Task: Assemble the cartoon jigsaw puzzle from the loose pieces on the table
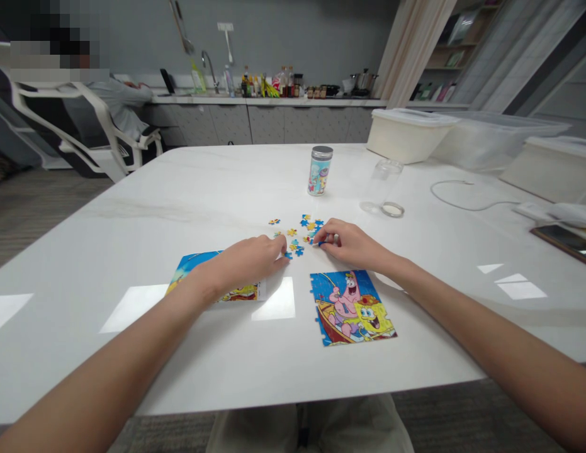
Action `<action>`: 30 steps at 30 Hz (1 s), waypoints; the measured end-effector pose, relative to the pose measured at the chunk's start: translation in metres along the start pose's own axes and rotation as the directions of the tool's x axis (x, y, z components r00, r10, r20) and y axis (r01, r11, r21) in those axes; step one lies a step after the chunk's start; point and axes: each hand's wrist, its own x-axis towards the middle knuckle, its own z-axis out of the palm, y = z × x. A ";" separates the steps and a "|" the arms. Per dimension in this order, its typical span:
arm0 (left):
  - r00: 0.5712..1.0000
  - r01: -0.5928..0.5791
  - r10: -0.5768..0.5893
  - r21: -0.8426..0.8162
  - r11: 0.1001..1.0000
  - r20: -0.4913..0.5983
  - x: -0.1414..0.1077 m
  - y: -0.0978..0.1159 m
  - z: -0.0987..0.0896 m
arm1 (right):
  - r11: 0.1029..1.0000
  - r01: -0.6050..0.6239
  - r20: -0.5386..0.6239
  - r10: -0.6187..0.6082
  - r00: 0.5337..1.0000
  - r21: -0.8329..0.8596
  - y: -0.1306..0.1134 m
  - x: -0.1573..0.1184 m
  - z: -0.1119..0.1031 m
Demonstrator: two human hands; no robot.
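Both hands work low over the white table [202, 182]: the right hand [349, 244] pinches a small blue piece [320, 243], while the left hand [255, 257] curls its fingers beside the loose pieces [293, 232]; whether it grips one, I can't tell. Nearest the table's front edge lies the joined puzzle [352, 308]. A picture card [191, 261] sits partly hidden beneath the left arm. Beyond, the printed jar [320, 173] stands upright. Smallest, the loose pieces lie scattered between the hands.

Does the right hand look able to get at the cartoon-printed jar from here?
Probably yes: the jar stands upright beyond the right hand, with only flat loose puzzle pieces and bare tabletop between.
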 end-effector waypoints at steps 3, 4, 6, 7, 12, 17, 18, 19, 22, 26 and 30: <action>0.999 0.034 -0.031 -0.138 0.990 0.027 -0.001 -0.001 -0.002 | 1.000 0.007 -0.002 -0.007 1.000 -0.002 0.001 -0.001 0.001; 0.999 0.040 -0.035 -0.174 0.984 0.036 -0.001 -0.001 -0.003 | 1.000 0.007 -0.002 -0.007 1.000 -0.001 0.001 -0.001 0.001; 0.998 0.048 -0.039 -0.222 0.974 0.045 -0.002 -0.001 -0.004 | 1.000 0.005 -0.003 -0.005 1.000 -0.003 0.001 -0.001 0.001; 0.998 0.050 -0.041 -0.235 0.971 0.045 -0.002 -0.001 -0.005 | 1.000 0.006 -0.003 -0.006 1.000 -0.006 0.000 -0.001 0.001; 0.999 0.037 -0.032 -0.239 0.970 0.025 -0.003 -0.001 -0.006 | 0.998 0.041 0.004 -0.041 0.999 -0.039 0.000 -0.001 0.000; 0.999 0.033 -0.026 -0.230 0.973 0.033 -0.003 -0.001 -0.005 | 0.993 0.092 0.005 -0.092 0.996 -0.072 -0.001 -0.002 0.000; 0.999 0.033 -0.027 -0.228 0.973 0.032 -0.003 -0.001 -0.005 | 0.992 0.098 0.003 -0.098 0.995 -0.075 -0.001 -0.002 0.000; 0.999 0.036 -0.030 -0.225 0.974 0.029 -0.002 -0.001 -0.005 | 0.992 0.102 0.003 -0.102 0.995 -0.075 -0.001 -0.002 0.000; 0.998 0.059 -0.057 -0.214 0.975 0.018 -0.002 -0.001 -0.004 | 0.991 0.111 0.000 -0.112 0.994 -0.071 -0.001 -0.003 0.000; 0.999 0.050 -0.049 -0.235 0.971 0.012 -0.001 -0.003 -0.002 | 0.991 0.112 -0.002 -0.112 0.994 -0.067 -0.001 -0.003 0.000; 0.999 0.028 -0.021 -0.281 0.959 0.027 0.000 -0.004 -0.001 | 0.993 0.099 -0.001 -0.100 0.995 -0.066 -0.003 -0.003 0.000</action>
